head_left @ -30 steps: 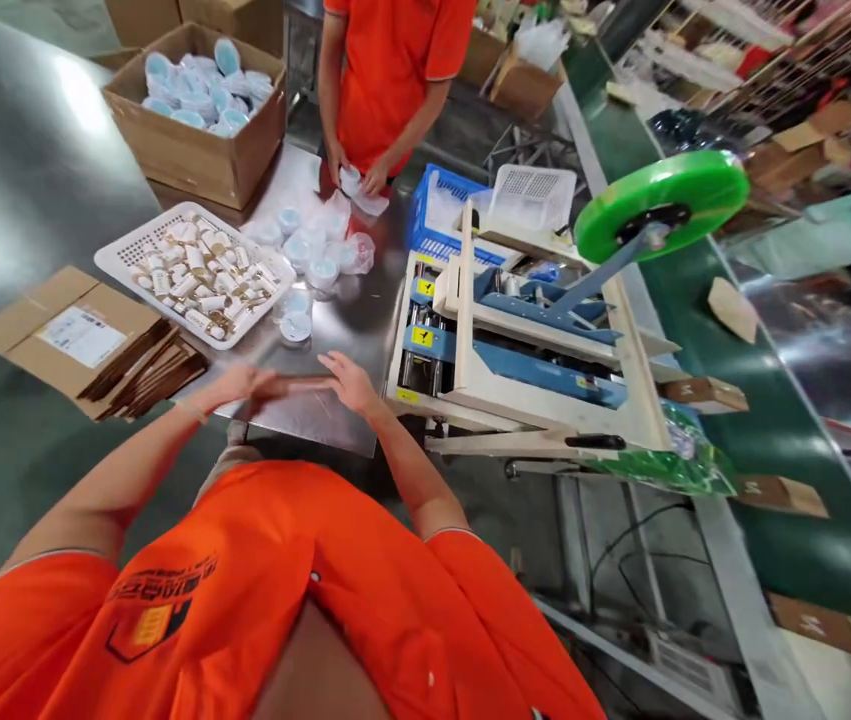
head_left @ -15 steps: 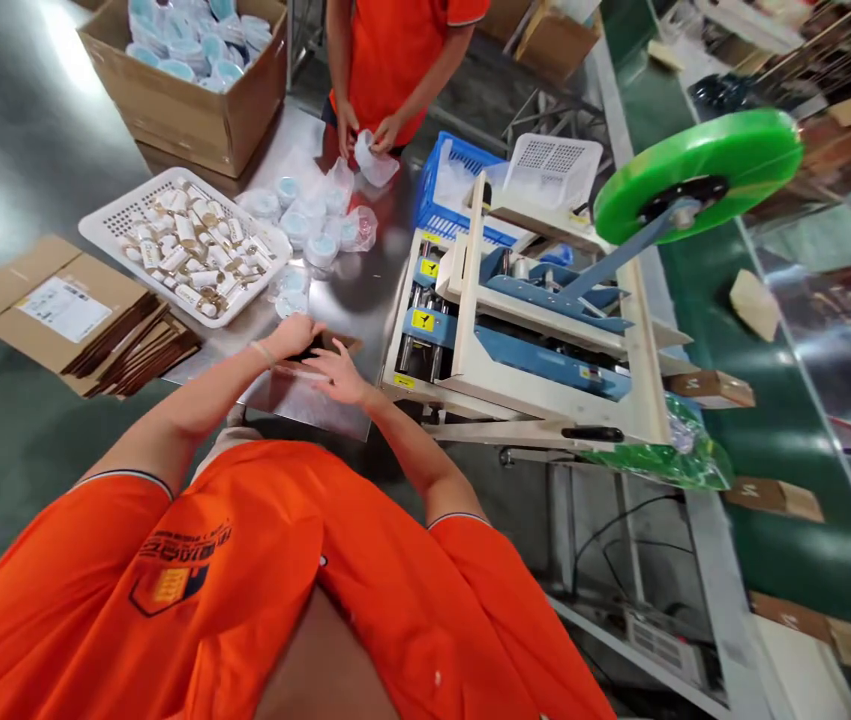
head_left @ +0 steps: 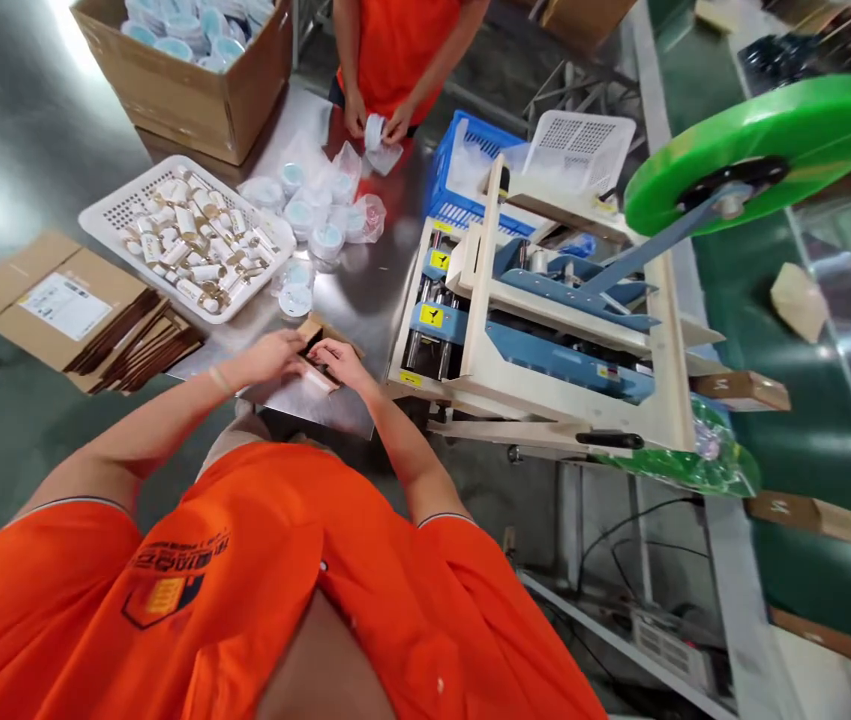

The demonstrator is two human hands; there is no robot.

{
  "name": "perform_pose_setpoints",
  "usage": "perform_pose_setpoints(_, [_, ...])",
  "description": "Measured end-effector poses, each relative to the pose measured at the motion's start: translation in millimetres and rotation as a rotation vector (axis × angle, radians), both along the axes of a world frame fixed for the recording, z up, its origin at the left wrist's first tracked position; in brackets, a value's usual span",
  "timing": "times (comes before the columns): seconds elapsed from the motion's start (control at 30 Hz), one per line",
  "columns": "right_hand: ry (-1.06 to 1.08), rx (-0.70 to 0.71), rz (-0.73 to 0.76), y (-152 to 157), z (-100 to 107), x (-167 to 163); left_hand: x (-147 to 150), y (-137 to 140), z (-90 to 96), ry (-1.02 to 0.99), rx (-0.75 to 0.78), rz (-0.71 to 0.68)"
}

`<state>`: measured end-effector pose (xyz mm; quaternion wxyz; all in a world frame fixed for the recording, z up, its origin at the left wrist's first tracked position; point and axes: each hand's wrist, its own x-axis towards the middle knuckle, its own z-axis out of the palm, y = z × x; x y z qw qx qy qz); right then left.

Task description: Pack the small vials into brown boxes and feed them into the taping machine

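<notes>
A small brown cardboard box [head_left: 318,376] stands open near the table's front edge, dark inside. My left hand [head_left: 280,355] is closed around its left side. At the right side of the opening, my right hand [head_left: 340,363] has its fingers bent in and closed on the box's edge; what lies inside is mostly hidden by them. Just behind the box are round white-and-pale-blue containers [head_left: 295,300]. Beyond my left hand, a white plastic basket [head_left: 111,212] holds many small white bottles with gold-coloured parts [head_left: 189,235].
Flattened cartons [head_left: 57,300] are stacked at the left. A large carton [head_left: 170,105] of wrapped containers stands behind. Across the table a co-worker's hands [head_left: 376,125] hold a white container. To the right are a tape-sealing machine [head_left: 545,340] and a green conveyor [head_left: 807,420] carrying boxes.
My right hand's spread fingers have bent into the box opening. The box has turned and its flap shows upright. The whole view has shifted slightly.
</notes>
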<state>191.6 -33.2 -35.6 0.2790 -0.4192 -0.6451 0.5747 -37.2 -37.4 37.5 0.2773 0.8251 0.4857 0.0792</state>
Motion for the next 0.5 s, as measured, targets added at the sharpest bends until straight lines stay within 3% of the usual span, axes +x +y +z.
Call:
perform_pose_setpoints(0.1, [-0.132,0.096,0.025,8.0,13.2,5.1,20.1,13.4,-4.4,0.086,-0.084,-0.142])
perform_pose_setpoints(0.2, [-0.36,0.328,0.005,22.1,36.8,12.1,40.5,27.7,-7.5,0.177,-0.023,-0.117])
perform_pose_setpoints(0.27, [-0.575,0.451,-0.06,25.0,49.5,12.2,46.5,27.0,-10.2,0.197,0.094,-0.009])
perform_pose_setpoints(0.33, [-0.793,0.46,-0.069,16.2,52.5,5.8,45.8,20.3,-14.7,0.175,0.136,0.162])
perform_pose_setpoints(0.4, [-0.959,0.401,-0.03,-2.1,45.3,-4.6,41.7,13.9,-20.8,0.124,0.083,0.327])
perform_pose_setpoints(0.5, [-1.044,0.373,-0.072,-27.1,28.5,-14.7,34.9,10.7,-31.7,-0.053,-0.002,0.433])
